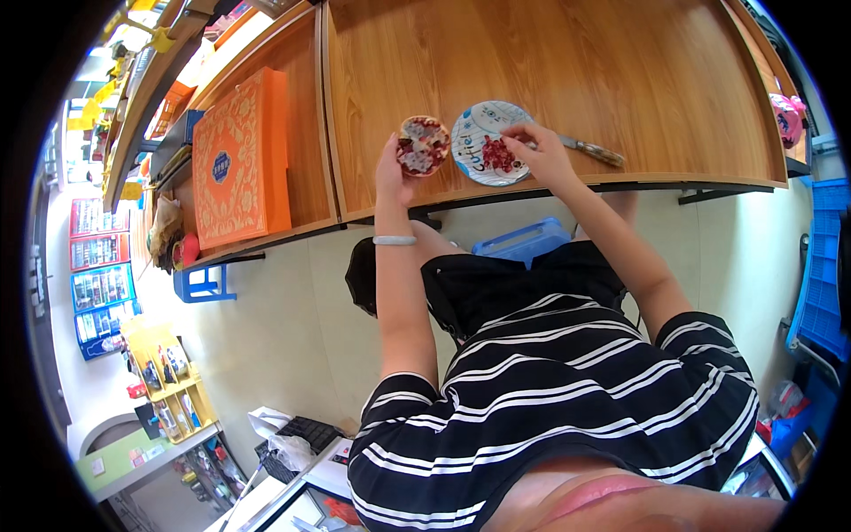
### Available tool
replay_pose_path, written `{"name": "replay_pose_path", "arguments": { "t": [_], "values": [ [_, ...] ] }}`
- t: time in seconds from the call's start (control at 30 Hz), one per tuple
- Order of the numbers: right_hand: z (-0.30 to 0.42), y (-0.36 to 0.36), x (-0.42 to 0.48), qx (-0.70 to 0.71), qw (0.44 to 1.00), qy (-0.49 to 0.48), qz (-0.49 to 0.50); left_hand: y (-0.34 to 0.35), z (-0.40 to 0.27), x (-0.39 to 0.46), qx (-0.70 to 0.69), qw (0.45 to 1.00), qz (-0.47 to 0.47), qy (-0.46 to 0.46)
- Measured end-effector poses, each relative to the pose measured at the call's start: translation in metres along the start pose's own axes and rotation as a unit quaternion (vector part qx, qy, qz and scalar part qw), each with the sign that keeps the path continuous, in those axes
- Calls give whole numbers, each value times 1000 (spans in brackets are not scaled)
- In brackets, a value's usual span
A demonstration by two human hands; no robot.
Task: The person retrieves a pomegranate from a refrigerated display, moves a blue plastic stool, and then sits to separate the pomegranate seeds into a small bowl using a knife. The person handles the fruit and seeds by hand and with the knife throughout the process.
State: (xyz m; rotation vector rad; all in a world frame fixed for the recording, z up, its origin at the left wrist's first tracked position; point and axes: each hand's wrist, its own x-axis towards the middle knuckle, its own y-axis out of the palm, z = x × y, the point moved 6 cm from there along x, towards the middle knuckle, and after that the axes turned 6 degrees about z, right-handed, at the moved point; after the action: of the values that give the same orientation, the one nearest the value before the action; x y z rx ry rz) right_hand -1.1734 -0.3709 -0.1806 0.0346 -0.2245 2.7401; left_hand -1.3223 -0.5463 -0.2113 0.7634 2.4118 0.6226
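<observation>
A cut pomegranate half (424, 146) rests in my left hand (393, 174), its cut face with red seeds and pale membrane turned up. To its right, a round plate (469, 166) with a cartoon cat print and writing lies on the wooden table. Loose red pomegranate seeds (497, 155) are heaped on the plate. My right hand (544, 157) hovers over the plate's right side with thumb and fingers drawn together near the seeds; whether a seed is between them is too small to tell. A knife (598, 153) lies just right of that hand, its blade partly hidden.
The wooden table (572, 60) ends in a front edge close to my body. A large orange box (239, 159) with a floral pattern stands on the left table section. Below are a blue plastic container (525, 241) and a blue stool (205, 284).
</observation>
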Motion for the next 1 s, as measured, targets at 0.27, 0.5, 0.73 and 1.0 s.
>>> {"name": "replay_pose_path", "arguments": {
  "t": [0.27, 0.5, 0.73, 1.0],
  "values": [
    [44, 26, 18, -277, 928, -249, -37, 67, 18, 18, 178, 960, 55, 211],
    [32, 34, 5, -282, 930, -227, -67, 73, 27, 14, 204, 934, 27, 291],
    [18, 43, -9, -269, 939, -200, -75, 62, 29, 21, 327, 886, -24, 328],
    [21, 15, -6, -283, 925, -210, -143, 78, 15, -1, 469, 777, -47, 418]
  ]
}}
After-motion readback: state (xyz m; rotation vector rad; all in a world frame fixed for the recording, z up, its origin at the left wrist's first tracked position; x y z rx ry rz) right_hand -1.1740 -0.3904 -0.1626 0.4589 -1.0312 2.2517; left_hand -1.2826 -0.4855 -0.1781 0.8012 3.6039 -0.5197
